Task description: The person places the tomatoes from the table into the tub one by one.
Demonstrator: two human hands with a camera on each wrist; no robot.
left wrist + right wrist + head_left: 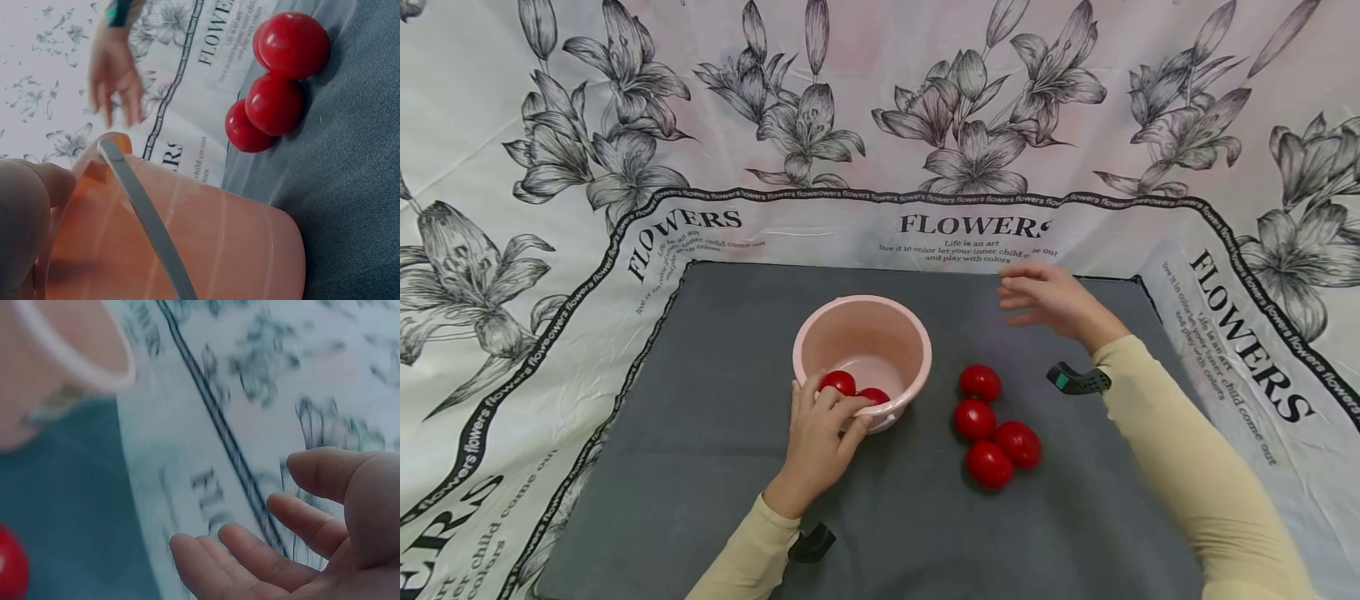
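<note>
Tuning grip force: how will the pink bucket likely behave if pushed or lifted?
The pink bucket holds a clean round shape and looks like plastic, so it's probably stiff and fairly light. Its smooth, glossy outside could be slippery. The two tomatoes visible inside are round and leave room around them, so they'd likely roll if it tilts.

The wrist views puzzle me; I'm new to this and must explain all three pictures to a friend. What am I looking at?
There's no machine here, just a person's two bare hands. The large picture comes from a camera on the head, looking forward and down. The other two come from cameras on the wrists; in the left one, the scene looks tipped sideways.

On the grey surface stands a pink bucket with two round red things visible inside. Four more lie beside it.

The left hand holds the bucket by its edge. The right hand is in the air, holding nothing.
</note>
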